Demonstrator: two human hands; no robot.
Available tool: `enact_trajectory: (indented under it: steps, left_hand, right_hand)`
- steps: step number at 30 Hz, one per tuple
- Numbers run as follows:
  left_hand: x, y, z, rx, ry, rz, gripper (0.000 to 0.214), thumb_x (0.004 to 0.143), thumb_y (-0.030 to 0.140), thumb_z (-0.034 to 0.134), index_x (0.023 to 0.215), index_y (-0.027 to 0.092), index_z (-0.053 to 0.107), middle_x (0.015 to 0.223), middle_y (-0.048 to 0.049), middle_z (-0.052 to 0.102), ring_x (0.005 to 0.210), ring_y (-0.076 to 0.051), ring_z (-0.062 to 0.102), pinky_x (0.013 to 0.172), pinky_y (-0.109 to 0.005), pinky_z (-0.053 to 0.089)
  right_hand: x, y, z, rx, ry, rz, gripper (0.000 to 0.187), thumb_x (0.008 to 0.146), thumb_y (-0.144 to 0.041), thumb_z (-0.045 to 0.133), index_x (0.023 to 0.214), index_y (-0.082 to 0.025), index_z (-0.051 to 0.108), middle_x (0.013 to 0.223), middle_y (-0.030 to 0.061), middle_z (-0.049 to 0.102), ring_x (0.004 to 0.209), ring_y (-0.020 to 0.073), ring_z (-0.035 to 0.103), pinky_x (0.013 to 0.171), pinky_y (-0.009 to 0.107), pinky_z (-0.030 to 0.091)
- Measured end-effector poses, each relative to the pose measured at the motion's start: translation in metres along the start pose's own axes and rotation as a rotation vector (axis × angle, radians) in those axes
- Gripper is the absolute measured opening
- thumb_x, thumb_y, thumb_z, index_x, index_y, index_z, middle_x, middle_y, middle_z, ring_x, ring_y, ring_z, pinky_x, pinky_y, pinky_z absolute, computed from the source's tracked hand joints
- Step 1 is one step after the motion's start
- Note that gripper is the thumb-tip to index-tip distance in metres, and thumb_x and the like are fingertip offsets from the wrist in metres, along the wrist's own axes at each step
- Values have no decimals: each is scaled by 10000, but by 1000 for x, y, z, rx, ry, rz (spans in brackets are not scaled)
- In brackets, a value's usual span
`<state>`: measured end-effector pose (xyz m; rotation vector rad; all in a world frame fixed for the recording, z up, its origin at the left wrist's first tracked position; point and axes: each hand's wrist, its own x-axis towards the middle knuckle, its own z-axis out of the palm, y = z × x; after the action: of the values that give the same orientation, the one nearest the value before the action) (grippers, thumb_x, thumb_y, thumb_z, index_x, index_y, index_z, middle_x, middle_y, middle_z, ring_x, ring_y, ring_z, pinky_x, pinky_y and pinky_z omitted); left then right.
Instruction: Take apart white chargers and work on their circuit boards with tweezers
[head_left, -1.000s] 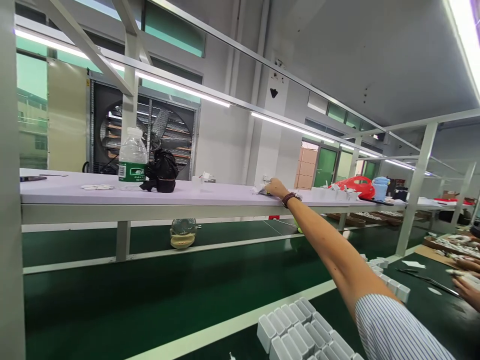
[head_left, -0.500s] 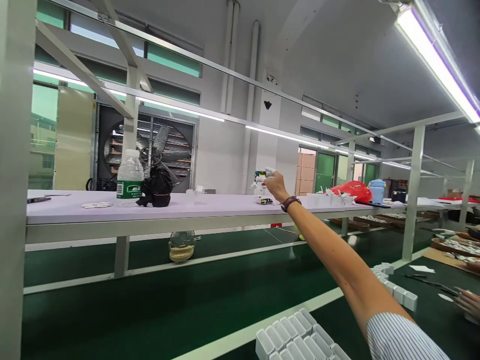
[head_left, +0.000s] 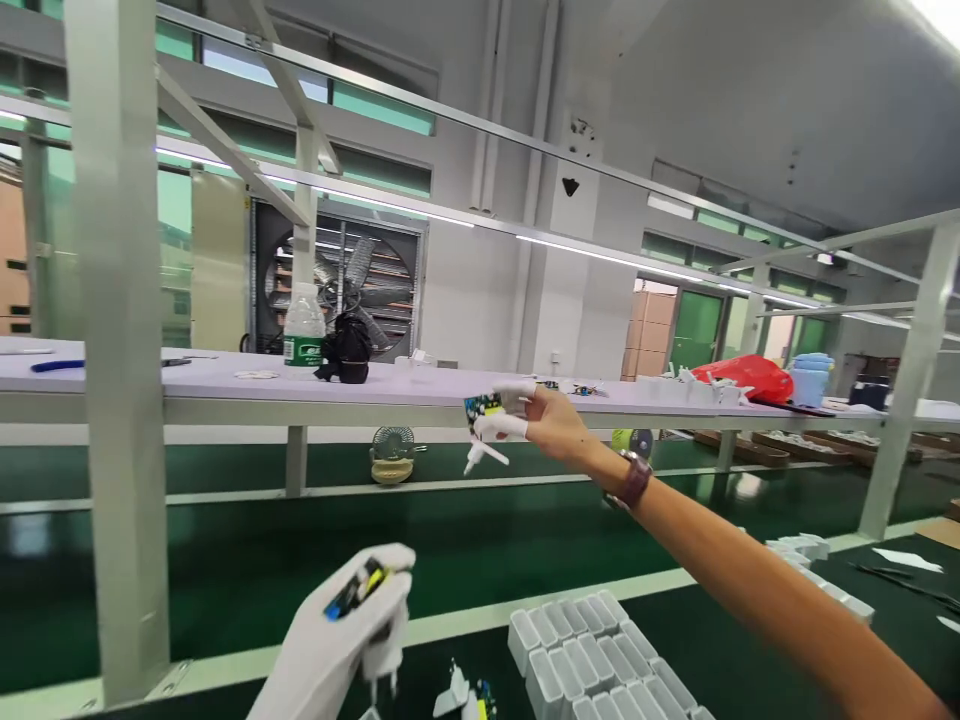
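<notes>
Over a green surface [head_left: 247, 570], the right hand [head_left: 555, 425] closes its fingers [head_left: 504, 428] on a board [head_left: 478, 407] jutting left, the gloved left hand [head_left: 334, 630] grips a second board [head_left: 358, 590], long axis slanting up rightward, beside white cases [head_left: 589, 655], and beyond stands a bottle [head_left: 304, 312], its green label [head_left: 301, 350] unreadable

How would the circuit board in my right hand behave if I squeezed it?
The circuit board looks flat, so it's probably stiff. Its components appear uncovered, so likely fragile under pressure. The right hand holds it by the fingertips, suggesting it's light.
</notes>
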<state>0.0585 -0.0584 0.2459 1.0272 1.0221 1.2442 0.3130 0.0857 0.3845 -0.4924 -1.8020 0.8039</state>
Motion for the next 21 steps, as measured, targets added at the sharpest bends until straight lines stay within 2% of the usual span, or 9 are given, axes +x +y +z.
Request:
enact_trajectory:
  steps: [1,4,8,12,14,17,21]
  left_hand:
    - [5,6,7,-26,49,110,674,707,492,844,1287,232,621,759,-20,642,611,-149,547,504,-254,439]
    - [14,24,30,-33,66,263,610,741,432,835,1268,191,646,801,-35,653,645,-127,535,553,-241,450]
    - [15,37,54,-53,94,344,534,710,396,861,1172,179,702,993,-87,702,871,-199,636,749,-293,543]
    - [15,41,67,-124,3,352,568,726,391,849,1228,185,680,995,-93,705,802,-178,632,757,-314,550]
    - [16,41,71,-112,-54,341,518,761,401,821,1207,170,692,906,-83,698,718,-152,601,677,-285,527]
    - [17,39,73,-73,-121,303,399,801,414,783,1083,135,736,734,-45,632,603,-112,519,533,-223,423]
    - [12,31,68,-94,-111,222,384,772,396,808,1049,134,758,748,-56,653,588,-110,515,518,-220,399]
  right_hand:
    - [-12,-1,9,52,-45,9,582,647,-345,885,1170,-207,670,919,15,691,906,216,708,769,373,644]
    - [-39,-3,23,136,-129,41,550,666,-293,888,1169,-226,676,907,-6,690,900,199,708,801,380,642]
    - [-56,-5,25,190,-214,72,554,698,-272,877,1207,-252,658,1000,14,724,982,224,712,866,418,624]
    - [-65,-4,23,215,-245,106,545,701,-298,880,1201,-250,667,1037,35,720,1007,229,700,884,424,619]
    - [-70,-3,22,231,-250,127,555,707,-298,878,1214,-241,659,1067,47,714,1029,228,695,921,425,604]
    - [-78,-4,22,217,-275,160,588,741,-277,854,1277,-235,618,1129,64,696,978,200,709,925,391,593]
    - [-94,-11,27,188,-369,112,617,798,-264,805,1362,-265,555,1196,65,660,945,172,705,918,364,592]
